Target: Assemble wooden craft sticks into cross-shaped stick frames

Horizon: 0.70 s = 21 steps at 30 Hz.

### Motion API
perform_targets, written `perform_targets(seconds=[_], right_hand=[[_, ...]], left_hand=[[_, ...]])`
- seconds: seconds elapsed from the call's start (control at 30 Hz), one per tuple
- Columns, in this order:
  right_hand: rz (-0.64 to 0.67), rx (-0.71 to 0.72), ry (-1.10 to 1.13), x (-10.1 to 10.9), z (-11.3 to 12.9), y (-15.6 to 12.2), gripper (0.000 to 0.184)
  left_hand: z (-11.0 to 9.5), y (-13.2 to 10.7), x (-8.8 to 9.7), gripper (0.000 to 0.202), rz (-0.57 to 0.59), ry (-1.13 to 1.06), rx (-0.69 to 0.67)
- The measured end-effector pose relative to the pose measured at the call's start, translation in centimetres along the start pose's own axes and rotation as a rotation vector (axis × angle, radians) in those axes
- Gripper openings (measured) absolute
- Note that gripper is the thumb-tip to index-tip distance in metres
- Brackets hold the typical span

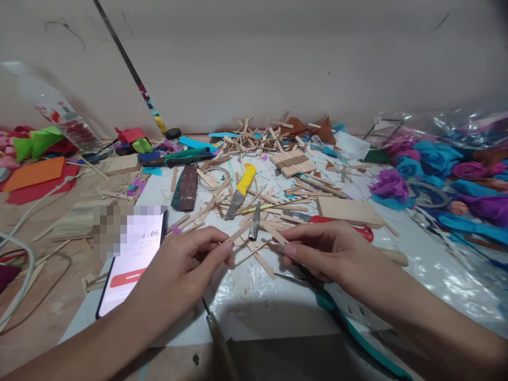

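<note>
My left hand (190, 264) and my right hand (321, 248) hover low over a white sheet (254, 307) and together pinch a thin wooden stick (254, 253) that spans between their fingertips. Both hands have fingers closed in a pinch. A heap of loose wooden sticks (246, 211) lies just beyond the fingers. A yellow-handled utility knife (240, 196) and a small metal blade (254, 225) rest among them. Red-handled scissors (357, 228) lie behind my right hand.
A phone (133, 259) with a lit screen lies at the left. A panel of glued sticks (293, 164) sits farther back. Purple and blue paper flowers (428, 174) crowd the right. Coloured felt and paper (35, 169) and a plastic bottle (59, 114) stand left. A teal tool (349, 328) lies under my right forearm.
</note>
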State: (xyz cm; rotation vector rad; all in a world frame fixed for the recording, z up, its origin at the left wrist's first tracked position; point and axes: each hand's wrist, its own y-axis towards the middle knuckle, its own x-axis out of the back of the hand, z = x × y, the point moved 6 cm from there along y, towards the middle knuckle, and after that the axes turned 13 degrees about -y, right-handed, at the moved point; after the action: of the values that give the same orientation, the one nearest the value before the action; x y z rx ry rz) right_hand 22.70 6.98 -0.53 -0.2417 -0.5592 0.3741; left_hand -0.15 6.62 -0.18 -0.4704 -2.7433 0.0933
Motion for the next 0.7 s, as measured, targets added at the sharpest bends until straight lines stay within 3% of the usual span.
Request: perform_targets(seconds=[0.23,0.5,0.7], right_hand=[[-0.019,-0.041,0.010,-0.1,-0.3,0.2,0.040],[-0.005,-0.017,-0.025,-0.5,0.2,0.1,0.037],[0.073,-0.023,0.114,-1.0,0.1,-0.1,0.034]], left_hand=[[-0.3,-0.2,-0.3,0.030,-0.005,-0.131,0.003],[-0.3,-0.3,-0.1,0.029,0.001,-0.088,-0.011],[-0.3,-0.3,-0.2,0.028,-0.047,-0.088,-0.024]])
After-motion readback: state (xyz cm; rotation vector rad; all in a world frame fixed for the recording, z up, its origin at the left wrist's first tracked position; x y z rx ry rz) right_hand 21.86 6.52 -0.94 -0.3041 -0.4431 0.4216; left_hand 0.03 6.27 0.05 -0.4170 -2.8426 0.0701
